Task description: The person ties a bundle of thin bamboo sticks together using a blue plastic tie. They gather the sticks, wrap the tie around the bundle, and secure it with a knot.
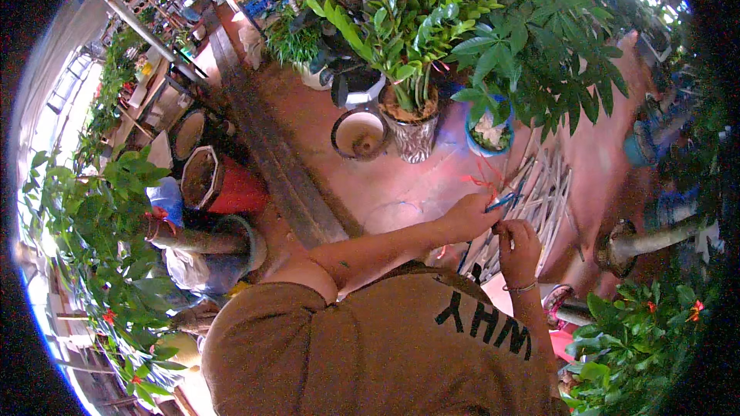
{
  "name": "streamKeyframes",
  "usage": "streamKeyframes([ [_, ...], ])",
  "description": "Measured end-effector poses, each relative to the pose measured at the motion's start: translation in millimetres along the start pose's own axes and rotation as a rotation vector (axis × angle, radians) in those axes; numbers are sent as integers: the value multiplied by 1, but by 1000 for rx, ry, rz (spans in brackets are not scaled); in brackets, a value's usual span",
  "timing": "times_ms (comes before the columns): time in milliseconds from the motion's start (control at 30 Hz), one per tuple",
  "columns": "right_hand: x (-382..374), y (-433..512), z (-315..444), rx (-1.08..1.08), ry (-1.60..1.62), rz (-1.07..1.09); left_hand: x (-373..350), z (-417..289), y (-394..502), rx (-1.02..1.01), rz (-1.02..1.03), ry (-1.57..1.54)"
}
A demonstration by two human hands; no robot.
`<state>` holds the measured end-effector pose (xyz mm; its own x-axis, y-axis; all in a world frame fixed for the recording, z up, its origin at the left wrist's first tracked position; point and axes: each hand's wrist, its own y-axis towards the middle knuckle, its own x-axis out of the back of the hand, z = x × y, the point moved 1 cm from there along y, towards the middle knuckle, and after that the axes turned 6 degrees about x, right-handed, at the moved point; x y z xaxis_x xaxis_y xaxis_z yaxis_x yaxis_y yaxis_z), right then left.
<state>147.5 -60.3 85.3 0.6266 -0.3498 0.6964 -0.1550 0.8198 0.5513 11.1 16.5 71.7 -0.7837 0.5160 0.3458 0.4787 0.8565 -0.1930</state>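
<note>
My left hand (473, 216) reaches across from the left, its fingers closed around a slim blue tool (504, 201), whose kind I cannot make out. Thin red plastic ties (484, 176) trail out just beyond its fingers. My right hand (518, 245), with a band on its wrist, is raised close beside the left one. Its thumb and fingertips are pinched together near a small dark bit; whether it is gripped is too small to tell. Below both hands, many thin pale sticks (537, 196) lie in a loose heap on the reddish floor (399, 190).
A leafy plant stands in a patterned silver pot (413, 138), next to an empty round pot (359, 136). Right of it are a blue-rimmed pot (490, 133) and broad foliage (520, 46). A long plank (283, 167) and a red planter (234, 185) lie left. A potted trunk (659, 242) stands right.
</note>
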Motion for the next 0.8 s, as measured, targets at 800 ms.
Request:
streamKeyframes([
  [800,-2,-14,-14,-229,328,169,-26,28,7,261,274,-509],
])
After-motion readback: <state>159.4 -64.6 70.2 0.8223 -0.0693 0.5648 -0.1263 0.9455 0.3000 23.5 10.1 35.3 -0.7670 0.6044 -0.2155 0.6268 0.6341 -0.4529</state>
